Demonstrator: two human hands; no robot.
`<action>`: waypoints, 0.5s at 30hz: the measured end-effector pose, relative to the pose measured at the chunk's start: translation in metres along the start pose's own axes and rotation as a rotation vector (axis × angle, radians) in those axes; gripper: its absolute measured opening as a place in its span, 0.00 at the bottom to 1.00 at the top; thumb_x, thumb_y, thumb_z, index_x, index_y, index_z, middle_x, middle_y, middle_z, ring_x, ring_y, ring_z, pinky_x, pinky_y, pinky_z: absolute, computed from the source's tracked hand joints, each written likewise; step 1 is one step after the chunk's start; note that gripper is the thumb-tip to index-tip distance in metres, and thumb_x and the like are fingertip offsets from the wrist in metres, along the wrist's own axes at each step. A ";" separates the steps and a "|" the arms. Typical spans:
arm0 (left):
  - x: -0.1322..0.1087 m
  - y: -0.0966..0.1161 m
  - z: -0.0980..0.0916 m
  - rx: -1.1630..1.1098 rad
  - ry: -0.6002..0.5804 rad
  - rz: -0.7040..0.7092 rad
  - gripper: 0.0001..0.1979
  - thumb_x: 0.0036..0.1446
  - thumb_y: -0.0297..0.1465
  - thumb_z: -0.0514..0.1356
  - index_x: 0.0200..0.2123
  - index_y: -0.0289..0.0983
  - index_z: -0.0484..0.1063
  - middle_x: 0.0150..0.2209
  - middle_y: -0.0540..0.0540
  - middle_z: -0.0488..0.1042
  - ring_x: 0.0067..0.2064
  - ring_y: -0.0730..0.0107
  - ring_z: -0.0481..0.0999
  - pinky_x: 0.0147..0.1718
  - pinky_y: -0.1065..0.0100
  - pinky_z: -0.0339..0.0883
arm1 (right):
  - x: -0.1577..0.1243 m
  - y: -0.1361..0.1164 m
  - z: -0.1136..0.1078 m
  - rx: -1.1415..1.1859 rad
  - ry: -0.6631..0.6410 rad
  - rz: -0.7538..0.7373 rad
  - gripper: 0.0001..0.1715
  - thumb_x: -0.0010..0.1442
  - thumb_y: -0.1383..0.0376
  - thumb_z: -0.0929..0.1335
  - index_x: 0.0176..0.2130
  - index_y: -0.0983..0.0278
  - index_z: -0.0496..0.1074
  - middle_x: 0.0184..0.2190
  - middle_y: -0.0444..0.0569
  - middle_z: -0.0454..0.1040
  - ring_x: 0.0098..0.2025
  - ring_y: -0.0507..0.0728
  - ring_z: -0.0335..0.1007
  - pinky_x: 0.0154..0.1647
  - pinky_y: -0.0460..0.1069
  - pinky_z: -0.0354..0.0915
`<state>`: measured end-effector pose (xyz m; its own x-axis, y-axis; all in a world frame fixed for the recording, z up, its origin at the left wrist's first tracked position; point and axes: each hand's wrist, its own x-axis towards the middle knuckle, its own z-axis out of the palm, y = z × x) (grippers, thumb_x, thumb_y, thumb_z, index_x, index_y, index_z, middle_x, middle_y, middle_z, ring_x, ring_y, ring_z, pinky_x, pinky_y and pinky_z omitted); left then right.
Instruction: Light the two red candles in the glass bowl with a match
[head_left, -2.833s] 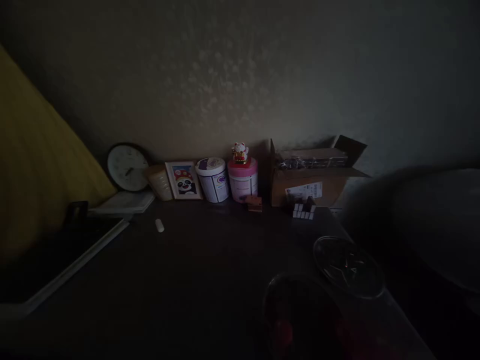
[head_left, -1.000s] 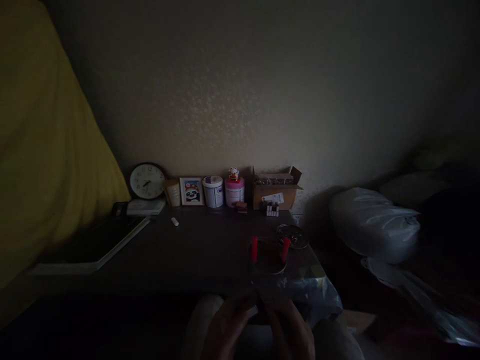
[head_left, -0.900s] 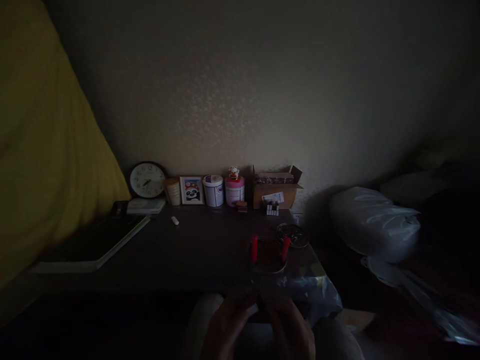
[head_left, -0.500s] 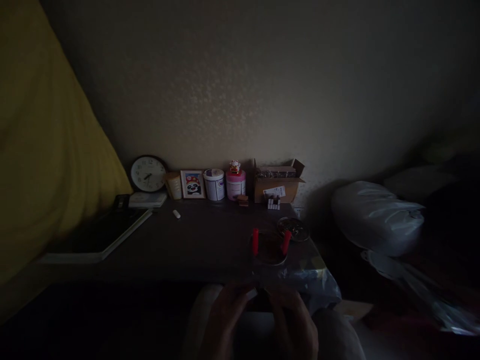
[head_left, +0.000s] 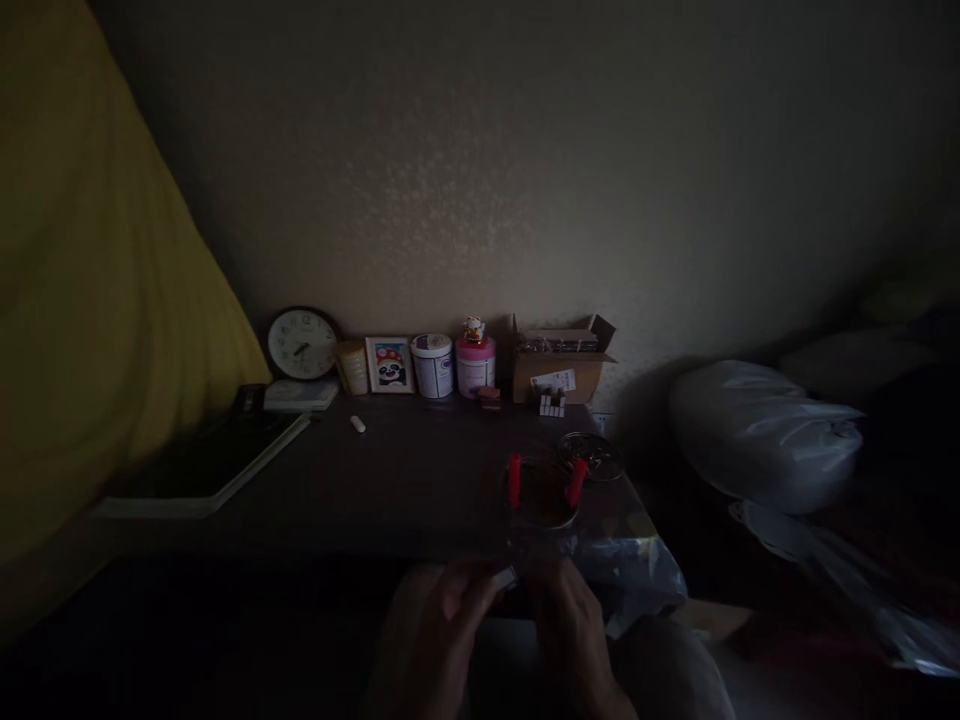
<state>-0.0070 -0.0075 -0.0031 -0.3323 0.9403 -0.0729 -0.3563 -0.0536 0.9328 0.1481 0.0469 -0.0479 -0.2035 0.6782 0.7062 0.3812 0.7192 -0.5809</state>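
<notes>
The room is very dim. My left hand (head_left: 442,625) and my right hand (head_left: 574,625) are together low in the view, in front of the near edge of a dark table (head_left: 390,480). Their fingers curl toward each other around a small pale thing (head_left: 504,577) that I cannot make out. Just beyond them on the table stands a round clear container with two red clips (head_left: 544,487), and a round lid (head_left: 592,455) lies behind it.
Along the wall stand a clock (head_left: 302,343), a small framed picture (head_left: 389,364), a white tub (head_left: 433,365), a pink tub (head_left: 475,365) and an open cardboard box (head_left: 561,362). A yellow curtain (head_left: 90,300) hangs left. Plastic bags (head_left: 757,435) lie right.
The view pulled back from a close look at the table to show my hands. Over the last second my hands stayed together at the table's edge; the view shifted slightly.
</notes>
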 end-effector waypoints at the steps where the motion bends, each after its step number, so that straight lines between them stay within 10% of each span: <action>1: 0.003 -0.004 -0.002 0.020 0.007 -0.002 0.15 0.51 0.43 0.69 0.39 0.40 0.83 0.41 0.41 0.84 0.46 0.50 0.81 0.47 0.56 0.74 | 0.002 0.009 0.003 -0.026 0.036 0.041 0.14 0.68 0.59 0.63 0.41 0.57 0.78 0.32 0.48 0.81 0.32 0.55 0.79 0.32 0.46 0.73; 8: 0.014 -0.027 -0.023 -0.013 0.046 -0.023 0.18 0.51 0.45 0.69 0.40 0.38 0.82 0.43 0.40 0.83 0.47 0.52 0.80 0.48 0.57 0.71 | 0.011 0.035 -0.007 0.019 0.283 0.369 0.13 0.61 0.57 0.70 0.38 0.61 0.80 0.36 0.50 0.82 0.38 0.58 0.78 0.37 0.48 0.72; 15: -0.001 0.006 -0.026 -0.113 0.083 0.042 0.20 0.47 0.46 0.72 0.38 0.38 0.82 0.44 0.41 0.84 0.48 0.58 0.77 0.51 0.60 0.65 | 0.021 0.023 -0.016 0.156 0.388 0.491 0.16 0.57 0.52 0.72 0.32 0.62 0.77 0.35 0.48 0.76 0.38 0.57 0.72 0.40 0.50 0.67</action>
<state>-0.0316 -0.0177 -0.0064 -0.4182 0.9058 -0.0680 -0.4351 -0.1340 0.8903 0.1668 0.0751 -0.0399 0.3133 0.8510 0.4215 0.2052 0.3727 -0.9050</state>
